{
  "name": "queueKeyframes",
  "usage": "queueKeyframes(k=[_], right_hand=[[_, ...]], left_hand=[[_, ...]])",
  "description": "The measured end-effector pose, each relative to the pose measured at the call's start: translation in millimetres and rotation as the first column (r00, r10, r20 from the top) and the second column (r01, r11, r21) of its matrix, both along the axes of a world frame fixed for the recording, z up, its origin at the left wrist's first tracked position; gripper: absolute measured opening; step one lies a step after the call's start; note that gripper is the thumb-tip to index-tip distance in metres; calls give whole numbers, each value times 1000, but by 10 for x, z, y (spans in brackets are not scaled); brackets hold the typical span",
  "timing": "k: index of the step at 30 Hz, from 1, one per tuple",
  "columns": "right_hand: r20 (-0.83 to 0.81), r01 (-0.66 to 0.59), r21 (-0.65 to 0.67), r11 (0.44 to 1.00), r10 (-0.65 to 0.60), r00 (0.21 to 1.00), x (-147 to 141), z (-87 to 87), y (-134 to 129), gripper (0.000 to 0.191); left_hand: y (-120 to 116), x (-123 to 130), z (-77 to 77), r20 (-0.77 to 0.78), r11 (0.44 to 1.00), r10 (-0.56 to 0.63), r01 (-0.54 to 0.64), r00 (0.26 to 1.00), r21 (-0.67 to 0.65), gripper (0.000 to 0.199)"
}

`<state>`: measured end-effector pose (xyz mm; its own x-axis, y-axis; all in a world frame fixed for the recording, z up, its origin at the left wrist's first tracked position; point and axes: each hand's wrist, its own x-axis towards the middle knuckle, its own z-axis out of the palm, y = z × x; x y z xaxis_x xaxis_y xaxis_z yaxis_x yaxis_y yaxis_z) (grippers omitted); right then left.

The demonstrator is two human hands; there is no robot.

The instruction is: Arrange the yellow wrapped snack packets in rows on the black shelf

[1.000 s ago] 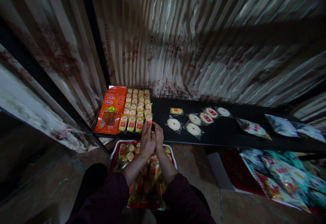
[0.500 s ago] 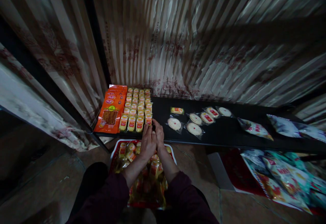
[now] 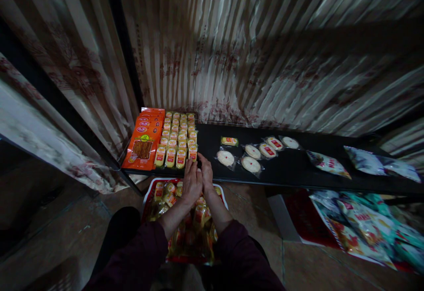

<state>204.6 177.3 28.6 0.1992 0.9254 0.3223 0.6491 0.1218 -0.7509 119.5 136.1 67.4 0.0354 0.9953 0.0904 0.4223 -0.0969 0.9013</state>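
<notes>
On the left part of the black shelf, wrapped snack cakes (image 3: 170, 157) with red and yellow labels stand in tight rows. My left hand (image 3: 192, 182) has its fingers at the near end of the front right snack cake (image 3: 192, 152). Close beside it, my right hand (image 3: 206, 174) curls its fingers against that cake's right side; some fingertips are hidden. Below both hands, a red tray with a white rim (image 3: 150, 188) holds many more loose wrapped cakes (image 3: 170, 200), partly covered by my forearms.
Orange snack packets (image 3: 142, 143) lie left of the rows. Farther right on the shelf (image 3: 285, 167) are a single wrapped cake (image 3: 229, 141), several round white pastries (image 3: 225, 158) and puffy bags (image 3: 327, 164). A box of bags (image 3: 362, 220) stands on the floor. Metal posts (image 3: 124, 39) frame the left side.
The view has shifted slightly. Both hands stay at the same front right snack cake, with hardly any movement between them.
</notes>
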Motion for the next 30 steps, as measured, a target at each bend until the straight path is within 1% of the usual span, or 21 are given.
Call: queueKeyframes(k=[8,13,15,18,19,22,25,28,30], right_hand=[[6,-9,-25,1000,9,1000,-12,65,-52,54],[3,-18,-33,999,18,1000,-27,72,-95,52],[6,-13,-33,999,13,1000,-22,73,-110,47],[14,-20,-48,999,21,1000,-3,79,-159,31],[13,-23,-55,998,23,1000,3,78,-188,30],[8,-18,-77,997,19,1000,10,50,-319,35],[2,-19,-95,995,19,1000,-10,-3,-502,30],[8,-12,-65,998,12,1000,-46,-67,-714,46],[17,-7,-51,999,8,1000,-68,-123,-864,53]], left_hand=[[-19,-4,59,-8,1000,4,-4,1000,-22,49],[-80,-20,65,-17,1000,3,-3,1000,-21,48],[-122,-23,54,-37,1000,-3,3,999,-1,49],[-206,-23,27,-64,1000,3,-2,998,16,49],[-240,-24,16,-69,1000,5,-4,998,15,48],[-351,-36,-20,-78,1000,-13,14,997,14,46],[-475,-63,-63,-76,999,-49,50,996,19,46],[-610,-100,-127,-77,996,-88,87,993,-11,46],[-701,-128,-186,-84,991,-128,124,988,-44,44]])
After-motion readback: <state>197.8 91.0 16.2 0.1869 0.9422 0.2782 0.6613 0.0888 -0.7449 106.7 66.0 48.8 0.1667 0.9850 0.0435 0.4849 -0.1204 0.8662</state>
